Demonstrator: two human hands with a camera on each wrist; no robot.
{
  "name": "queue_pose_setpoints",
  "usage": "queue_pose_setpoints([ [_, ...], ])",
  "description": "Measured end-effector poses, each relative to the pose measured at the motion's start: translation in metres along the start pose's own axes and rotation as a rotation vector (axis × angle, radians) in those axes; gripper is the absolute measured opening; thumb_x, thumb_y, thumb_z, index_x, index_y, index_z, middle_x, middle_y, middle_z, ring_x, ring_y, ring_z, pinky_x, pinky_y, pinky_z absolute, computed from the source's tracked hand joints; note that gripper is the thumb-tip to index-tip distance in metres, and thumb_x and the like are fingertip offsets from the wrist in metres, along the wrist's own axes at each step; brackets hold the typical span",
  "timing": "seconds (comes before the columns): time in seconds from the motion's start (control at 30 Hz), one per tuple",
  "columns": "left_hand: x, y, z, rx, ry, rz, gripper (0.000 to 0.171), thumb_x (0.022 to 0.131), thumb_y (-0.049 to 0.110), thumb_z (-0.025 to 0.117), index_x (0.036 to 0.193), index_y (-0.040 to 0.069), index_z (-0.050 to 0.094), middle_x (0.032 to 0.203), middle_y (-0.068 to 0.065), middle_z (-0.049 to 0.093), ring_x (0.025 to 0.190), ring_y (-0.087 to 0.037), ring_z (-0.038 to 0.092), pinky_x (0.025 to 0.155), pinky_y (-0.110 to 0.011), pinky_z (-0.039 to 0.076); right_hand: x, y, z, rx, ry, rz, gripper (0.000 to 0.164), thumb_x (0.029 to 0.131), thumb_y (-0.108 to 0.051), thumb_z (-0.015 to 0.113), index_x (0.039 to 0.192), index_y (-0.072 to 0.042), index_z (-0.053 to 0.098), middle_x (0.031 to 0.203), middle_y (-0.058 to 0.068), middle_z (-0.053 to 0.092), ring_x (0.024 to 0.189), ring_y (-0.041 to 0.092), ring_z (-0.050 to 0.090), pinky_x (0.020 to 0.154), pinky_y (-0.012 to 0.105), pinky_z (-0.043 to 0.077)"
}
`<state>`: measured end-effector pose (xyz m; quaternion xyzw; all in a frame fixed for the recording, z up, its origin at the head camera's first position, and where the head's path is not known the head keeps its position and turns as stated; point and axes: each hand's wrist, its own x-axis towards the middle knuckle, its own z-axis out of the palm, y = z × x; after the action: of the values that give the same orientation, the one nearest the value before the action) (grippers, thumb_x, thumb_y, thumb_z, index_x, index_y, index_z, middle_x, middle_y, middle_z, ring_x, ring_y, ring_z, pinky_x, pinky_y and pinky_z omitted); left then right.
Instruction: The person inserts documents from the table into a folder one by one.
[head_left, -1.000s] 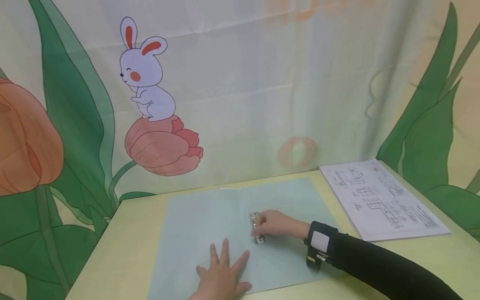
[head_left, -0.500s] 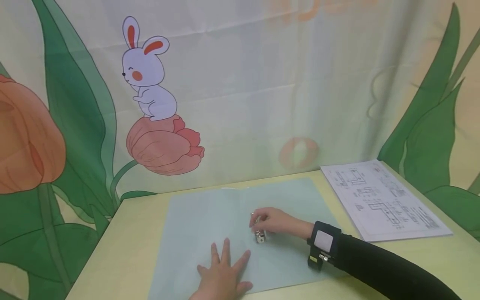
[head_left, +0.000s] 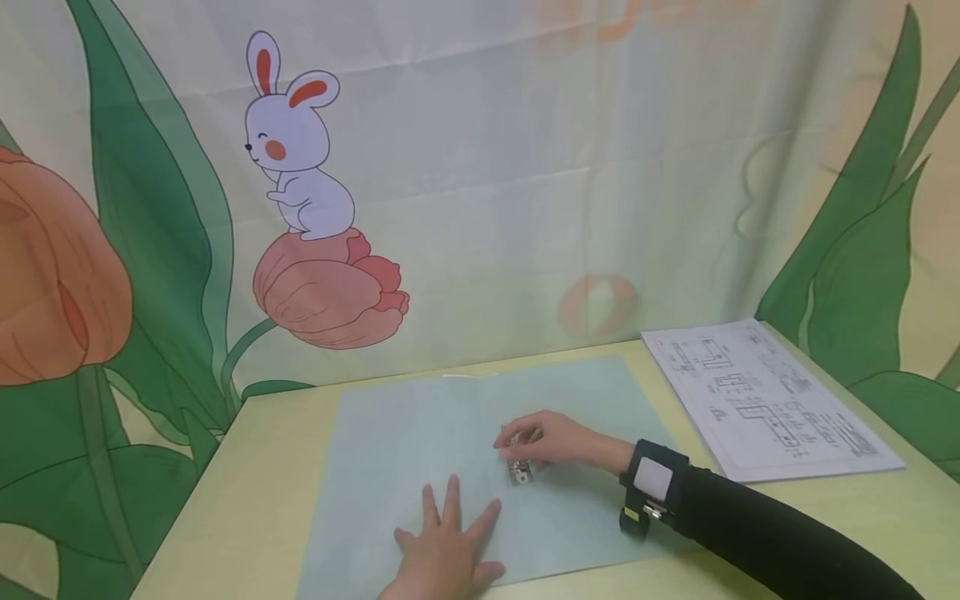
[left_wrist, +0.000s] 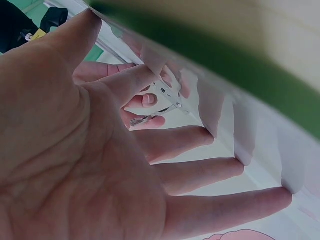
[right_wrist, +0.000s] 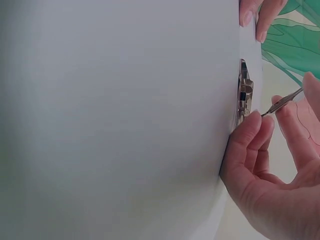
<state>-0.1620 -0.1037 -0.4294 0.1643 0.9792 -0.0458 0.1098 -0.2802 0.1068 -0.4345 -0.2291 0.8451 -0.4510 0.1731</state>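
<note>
A pale blue folder [head_left: 405,442] lies spread open on the table, with a shiny metal clip [head_left: 521,477] fixed near its middle fold. My left hand [head_left: 442,554] rests on the folder's lower part with fingers spread, fingertips on the surface in the left wrist view. Bent over the clip, my right hand [head_left: 551,437] hides its upper part from the head camera. The right wrist view shows the clip body [right_wrist: 244,92] flat against the folder and its thin metal lever [right_wrist: 282,104] tilted up off it, held among the right hand's fingers.
Printed sheets [head_left: 765,400] with line diagrams lie at the table's right side. A curtain [head_left: 480,183] with a rabbit and tulips hangs along the table's back edge. A black wrist device [head_left: 651,483] sits on the right wrist, low over the folder.
My right fingers have shifted from the clip's side to over it, spreading more, and the lever has risen off the clip. The left hand stays in place.
</note>
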Motion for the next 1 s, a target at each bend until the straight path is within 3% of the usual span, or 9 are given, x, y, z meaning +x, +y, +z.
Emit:
queue_pose_setpoints([
  [0.27, 0.0, -0.002, 0.0, 0.0, 0.012, 0.008, 0.068, 0.084, 0.069, 0.056, 0.144, 0.04, 0.046, 0.151, -0.022, 0.031, 0.132, -0.057, 0.03, 0.072, -0.076, 0.037, 0.003, -0.004, -0.003, -0.021, -0.009, -0.04, 0.026, 0.092, -0.029, 0.071, 0.113, -0.014, 0.073, 0.107, -0.005, 0.064, 0.077, 0.016, 0.062, 0.062, 0.03, 0.052],
  [0.5, 0.003, -0.002, 0.0, -0.017, -0.018, -0.01, 0.067, 0.084, 0.07, 0.056, 0.144, 0.042, 0.046, 0.152, -0.02, 0.03, 0.133, -0.056, 0.029, 0.073, -0.076, 0.036, 0.009, -0.005, -0.004, -0.039, 0.013, -0.063, 0.026, 0.094, -0.032, 0.068, 0.112, -0.013, 0.073, 0.092, -0.005, 0.065, 0.067, 0.015, 0.059, 0.059, 0.029, 0.05],
  [0.8, 0.004, 0.0, -0.001, -0.039, -0.056, -0.032, 0.067, 0.083, 0.069, 0.059, 0.143, 0.042, 0.047, 0.152, -0.019, 0.03, 0.134, -0.054, 0.029, 0.074, -0.077, 0.035, 0.02, -0.007, -0.007, -0.087, 0.061, -0.099, 0.024, 0.097, -0.034, 0.063, 0.107, -0.015, 0.075, 0.09, 0.0, 0.067, 0.065, 0.012, 0.054, 0.056, 0.024, 0.047],
  [1.0, 0.006, 0.001, 0.0, -0.042, -0.078, -0.044, 0.068, 0.082, 0.07, 0.059, 0.143, 0.042, 0.048, 0.152, -0.017, 0.031, 0.134, -0.054, 0.029, 0.074, -0.076, 0.035, 0.029, -0.007, -0.01, -0.108, 0.119, -0.135, 0.025, 0.097, -0.032, 0.064, 0.102, -0.012, 0.076, 0.091, -0.005, 0.068, 0.076, 0.014, 0.056, 0.06, 0.024, 0.046],
])
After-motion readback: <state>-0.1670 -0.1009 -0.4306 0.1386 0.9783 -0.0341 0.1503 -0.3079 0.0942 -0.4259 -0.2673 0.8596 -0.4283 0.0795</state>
